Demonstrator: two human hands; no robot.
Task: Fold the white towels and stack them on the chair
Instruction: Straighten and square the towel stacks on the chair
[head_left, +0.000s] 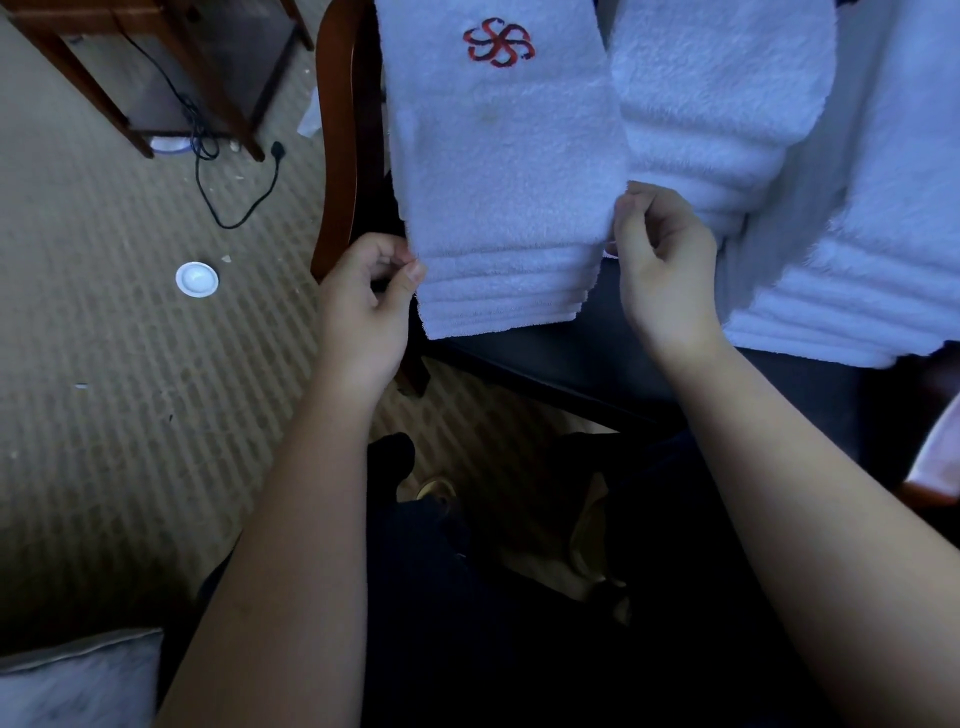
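A folded white towel (498, 156) with a red embroidered emblem lies on top of a stack of folded white towels (498, 296) on the dark seat of a chair (545, 358). My left hand (369, 301) pinches the top towel's near left corner. My right hand (665, 260) pinches its near right corner. Two more stacks of white towels, one at the middle (711, 104) and one at the right (857, 260), sit beside it on the seat.
The chair's brown wooden frame (340, 130) curves along the left of the stack. A wooden table (156, 67), a black cable (228, 176) and a small white lid (196, 279) are on the patterned carpet at the left. A white pillow corner (78, 680) shows bottom left.
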